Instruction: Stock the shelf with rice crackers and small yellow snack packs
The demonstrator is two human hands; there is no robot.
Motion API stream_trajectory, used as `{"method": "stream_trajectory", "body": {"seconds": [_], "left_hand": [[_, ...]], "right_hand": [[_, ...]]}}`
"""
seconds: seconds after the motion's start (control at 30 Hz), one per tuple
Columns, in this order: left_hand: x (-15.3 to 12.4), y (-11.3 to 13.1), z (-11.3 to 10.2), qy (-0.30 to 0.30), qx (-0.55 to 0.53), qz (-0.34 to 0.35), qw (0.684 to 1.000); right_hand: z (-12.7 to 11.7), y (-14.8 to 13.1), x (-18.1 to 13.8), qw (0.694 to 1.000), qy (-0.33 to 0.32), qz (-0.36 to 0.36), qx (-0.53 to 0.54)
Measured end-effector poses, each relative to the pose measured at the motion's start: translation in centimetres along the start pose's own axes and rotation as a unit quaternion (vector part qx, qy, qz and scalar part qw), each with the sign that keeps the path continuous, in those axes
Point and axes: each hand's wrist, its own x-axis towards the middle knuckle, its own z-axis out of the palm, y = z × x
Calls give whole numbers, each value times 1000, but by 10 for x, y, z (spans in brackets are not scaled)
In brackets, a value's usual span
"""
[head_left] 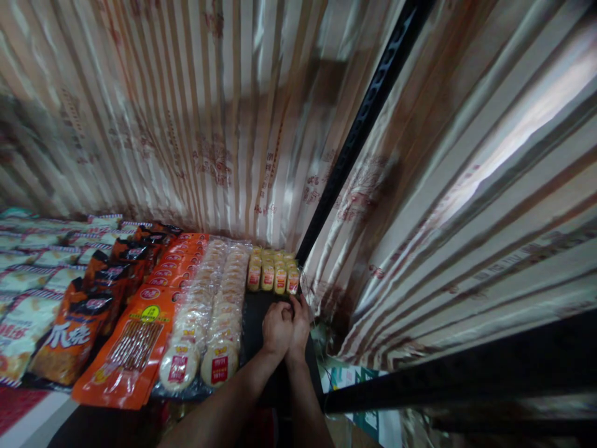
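Observation:
My left hand (277, 328) and my right hand (299, 323) are close together over the dark shelf board (254, 317). Curled fingers show on the left hand; whatever it may hold is hidden. The right hand's fingers look bent, with their tips close to the front of the small yellow packs (280, 280). Whether they touch a pack cannot be made out. These packs stand in short rows with red labels facing me. Left of the hands lie two rows of clear-wrapped round pale cakes or crackers (220, 364).
Orange packets of brown sticks (137, 342), orange-black snack bags (77, 333) and pale snack bags (28, 323) lie in rows further left. A black slotted upright post (347, 149) stands at the back right corner. Striped printed sheeting (209, 124) hangs behind; a dark rail (420, 373) crosses the lower right.

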Motion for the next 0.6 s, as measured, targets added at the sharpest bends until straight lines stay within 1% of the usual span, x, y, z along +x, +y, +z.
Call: {"method": "stream_trajectory", "body": {"seconds": [0.17,0.27,0.33,0.43,0.47,0.53,0.6], "left_hand": [[-34,-5,-11,7,-24,33,999],[-67,-17,-20,-3,-37,41,998],[-95,-34,-26,-17,-50,47,997],[-138,-69,-34,-18,-47,-6,999],[-150,-82,-37,-3,-31,-28,999],[-169,-103,-44,19,-18,-49,998],[-180,-117,-53,50,-6,-68,996]], "right_hand": [[-21,-25,-29,999,-37,6,26],[-38,-34,-60,997,-52,-2,58],[-48,-33,-91,996,-59,-17,62],[-55,-27,-149,994,-79,-51,63],[-56,-26,-169,990,-106,-64,64],[-55,-27,-200,987,-110,-102,51],[-52,-34,-219,982,-134,-128,36]]}}
